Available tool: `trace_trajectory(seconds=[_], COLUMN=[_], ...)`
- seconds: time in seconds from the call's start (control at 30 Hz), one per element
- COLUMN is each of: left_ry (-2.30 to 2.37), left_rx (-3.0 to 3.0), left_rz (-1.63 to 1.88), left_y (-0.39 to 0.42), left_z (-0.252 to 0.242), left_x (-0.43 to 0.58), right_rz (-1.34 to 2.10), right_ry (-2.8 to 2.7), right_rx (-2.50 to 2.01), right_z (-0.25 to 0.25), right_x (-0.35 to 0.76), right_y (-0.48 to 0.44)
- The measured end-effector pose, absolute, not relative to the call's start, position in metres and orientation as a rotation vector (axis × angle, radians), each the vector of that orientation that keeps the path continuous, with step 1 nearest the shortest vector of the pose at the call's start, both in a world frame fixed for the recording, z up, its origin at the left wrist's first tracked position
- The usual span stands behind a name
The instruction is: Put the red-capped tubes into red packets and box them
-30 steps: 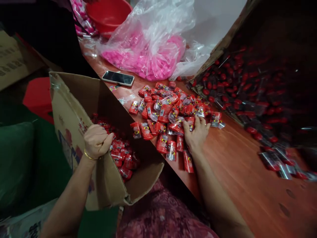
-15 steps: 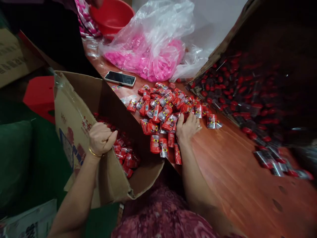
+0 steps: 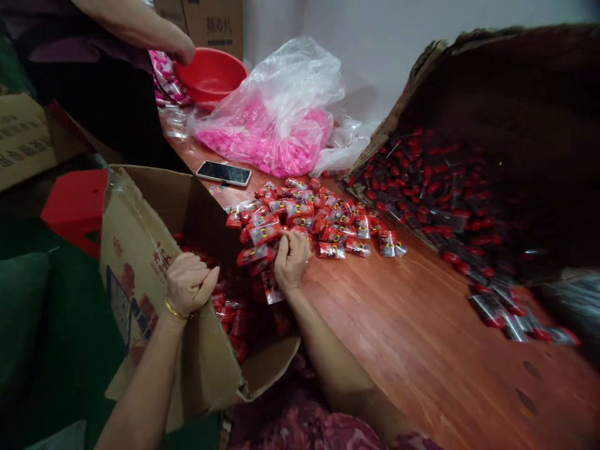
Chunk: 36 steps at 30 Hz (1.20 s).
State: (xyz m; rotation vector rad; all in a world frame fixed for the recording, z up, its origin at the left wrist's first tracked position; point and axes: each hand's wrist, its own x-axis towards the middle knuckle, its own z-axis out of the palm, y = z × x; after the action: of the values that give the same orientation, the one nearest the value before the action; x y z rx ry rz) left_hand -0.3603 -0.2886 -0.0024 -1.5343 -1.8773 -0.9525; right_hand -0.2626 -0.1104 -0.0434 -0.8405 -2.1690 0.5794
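My left hand is closed over the near wall of a cardboard box, which stands tilted against the table edge. Inside the box lie many small red packets. My right hand is at the box's table-side edge, fingers cupped behind several small red packets with clear wrapping and a yellow-black mark. Those packets hang over the box opening, and a few are dropping in. Behind my right hand a heap of the same red packets covers part of the wooden table.
A phone lies behind the box. Farther back are a clear bag of pink pieces and a red basin, beside another person's arm. At right, a large carton on its side spills red-capped tubes.
My right hand has swept left across the table, pushing packets to the box edge and over it. My left hand keeps its grip on the box. Another person's arm has come into view.
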Motion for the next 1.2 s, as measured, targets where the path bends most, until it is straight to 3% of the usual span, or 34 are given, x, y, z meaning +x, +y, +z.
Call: trace_trajectory(seconds=[0.17,0.3,0.4,0.53,0.67,0.83,1.2], left_ry=[-1.85,-1.847,-1.828,-1.847,-1.866,-1.875,-1.886], left_rx=[-1.564,-1.576,-1.587,-1.589,-1.596,-1.598,-1.581], left_rz=[-0.976,-1.012,-1.028,-1.065,-1.081,-1.065,-1.014], left_y=[-0.289,-0.286,-0.285,-0.286,-0.287,-0.285,-0.283], left_z=[-0.004,-0.007,-0.007,-0.006,-0.007,-0.007,-0.005], left_x=[-0.362,-0.365,-0.366,-0.364,-0.364,-0.365,-0.364], right_rz=[0.636,0.496,0.323,0.158,0.256,0.246,0.235], right_ry=[-2.441,-2.496,-2.33,-2.138,-2.322,-2.618,-2.671], right_rx=[-0.537,-0.401,-0.741,-1.314,-1.286,-1.071,-0.93], right_z=[-0.031,-0.003,0.009,-0.01,-0.034,-0.034,-0.029], right_x=[-0.266,-0.249,-0.219,-0.171,-0.158,-0.183,-0.22], right_y=[-0.129,-0.09,-0.015,0.086,0.126,0.106,-0.005])
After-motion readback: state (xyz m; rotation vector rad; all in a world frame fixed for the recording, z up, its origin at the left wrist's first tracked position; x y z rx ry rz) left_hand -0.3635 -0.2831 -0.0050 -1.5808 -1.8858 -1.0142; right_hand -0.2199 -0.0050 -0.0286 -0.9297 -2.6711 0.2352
